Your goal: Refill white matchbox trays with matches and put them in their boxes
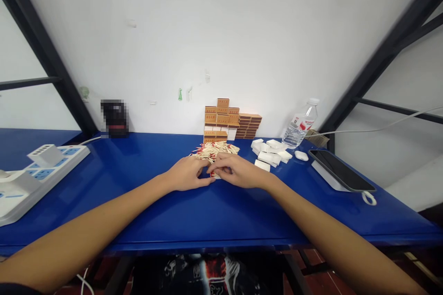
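My left hand (187, 174) rests on the table, its thumb and fingers closed around the left side of a small white matchbox tray (217, 177). Red-tipped matches show in that tray, mostly covered by my fingers. My right hand (235, 170) comes in from the other side, fingertips pinched together over the matches at the tray. Just behind both hands lies a loose pile of matches (218, 149) with red heads. Stacked matchboxes (222, 117) stand against the wall beyond the pile. To the right, several white matchbox trays (272, 150) lie heaped.
A water bottle (300, 124), a white earbud case (301, 156) and a phone (341, 170) stand or lie at the right. A power strip (44, 175) with chargers sits on the left of the blue table (145, 212). A dark pixelated object (116, 119) is at the back left.
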`<state>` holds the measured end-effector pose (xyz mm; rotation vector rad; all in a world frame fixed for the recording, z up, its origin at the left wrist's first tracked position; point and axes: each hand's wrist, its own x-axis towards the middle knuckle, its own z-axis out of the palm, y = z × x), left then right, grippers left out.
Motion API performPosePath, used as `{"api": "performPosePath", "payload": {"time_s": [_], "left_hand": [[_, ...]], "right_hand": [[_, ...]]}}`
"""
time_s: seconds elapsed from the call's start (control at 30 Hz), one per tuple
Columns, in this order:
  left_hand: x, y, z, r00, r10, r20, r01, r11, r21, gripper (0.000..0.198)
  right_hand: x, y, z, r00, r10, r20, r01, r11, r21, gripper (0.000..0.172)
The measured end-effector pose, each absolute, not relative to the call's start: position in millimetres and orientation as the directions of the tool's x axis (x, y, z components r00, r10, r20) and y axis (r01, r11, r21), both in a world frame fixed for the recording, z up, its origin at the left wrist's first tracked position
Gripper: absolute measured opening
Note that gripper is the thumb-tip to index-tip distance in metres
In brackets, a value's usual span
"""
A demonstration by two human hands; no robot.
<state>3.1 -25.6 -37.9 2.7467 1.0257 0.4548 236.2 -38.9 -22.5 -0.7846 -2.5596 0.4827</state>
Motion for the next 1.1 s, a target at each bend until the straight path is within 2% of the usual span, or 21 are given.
{"api": "performPosePath", "payload": {"time_s": [0.17, 0.37, 0.57, 0.83, 1.0, 1.1], "left_hand": [[4, -26, -37, 0.717, 0.664, 0.211, 0.611, -0.745, 0.269, 0.032], [3, -26, -38, 0.712, 0.667, 0.218, 0.622, -0.744, 0.244, 0.034], [2, -26, -38, 0.717, 0.662, 0.219, 0.614, -0.748, 0.252, 0.033], [3, -26, -38, 0.712, 0.67, 0.213, 0.623, -0.741, 0.25, 0.034], [3, -26, -38, 0.714, 0.668, 0.208, 0.621, -0.742, 0.252, 0.037], [3, -26, -38, 0.714, 0.67, 0.204, 0.622, -0.74, 0.255, 0.038]], "right_hand": [[237, -39, -22, -0.765, 0.577, 0.285, 0.441, 0.792, -0.422, 0.032], [240, -36, -21, -0.717, 0.609, 0.339, 0.48, 0.784, -0.394, 0.03], [245, -34, -20, -0.743, 0.601, 0.294, 0.48, 0.785, -0.392, 0.031], [246, -32, -20, -0.701, 0.661, 0.267, 0.561, 0.743, -0.365, 0.01], [249, -30, -21, -0.687, 0.686, 0.239, 0.595, 0.72, -0.357, 0.004], [249, -31, -19, -0.69, 0.688, 0.223, 0.601, 0.717, -0.352, 0.008]]}}
